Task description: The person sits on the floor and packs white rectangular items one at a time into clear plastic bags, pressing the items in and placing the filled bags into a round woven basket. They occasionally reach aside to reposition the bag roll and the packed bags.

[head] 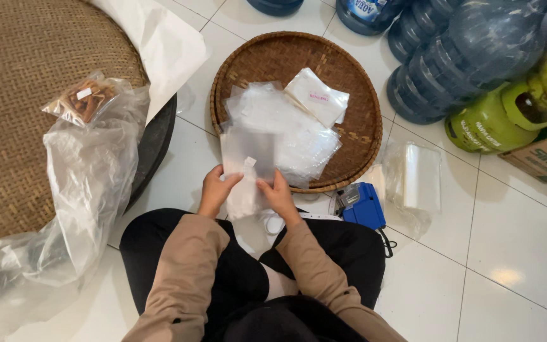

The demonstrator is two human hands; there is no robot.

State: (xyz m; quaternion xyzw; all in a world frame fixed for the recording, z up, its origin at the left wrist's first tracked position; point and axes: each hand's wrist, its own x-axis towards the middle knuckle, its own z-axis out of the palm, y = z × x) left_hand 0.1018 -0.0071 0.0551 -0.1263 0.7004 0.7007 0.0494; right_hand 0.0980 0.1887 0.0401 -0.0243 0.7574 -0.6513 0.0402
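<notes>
Both hands are on one clear plastic pouch (246, 166) here, the left hand (213, 189) pinching its left edge and the right hand (278, 190) clamped on its right edge, the two held close together just above the lap. The pouch stands upright between them, its top reaching over the near rim of the round woven tray (349, 136), which sits on the white tiled floor (514, 253). In that tray lies a loose heap of clear pouches (286, 123), with a folded white packet (316, 96) resting on top towards the far side. Just right of the knees there's a blue hand tool (363, 206), and beside it a stack of clear bags (416, 180) on the tiles. Over on the left, a big crumpled plastic sheet (90, 183) drapes off a large woven basket (14, 114), with a small bag of brown snacks (83, 100) sitting on it. Blue water jugs (457, 57) and green gas cylinders (514, 114) stand at the far right.
</notes>
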